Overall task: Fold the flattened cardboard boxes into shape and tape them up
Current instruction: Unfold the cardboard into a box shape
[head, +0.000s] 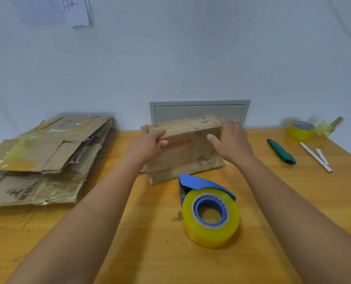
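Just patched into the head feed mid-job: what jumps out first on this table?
Both hands, the left hand and right hand, hold a folded cardboard box at the table's far middle. Nearest the camera sits a big yellow tape roll in a blue dispenser. A stack of flattened cardboard fills the left side.

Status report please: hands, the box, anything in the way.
Left hand grips the cardboard box top edge; right hand rests on its right end. Box upright, untaped. Tape dispenser just in front, apart.
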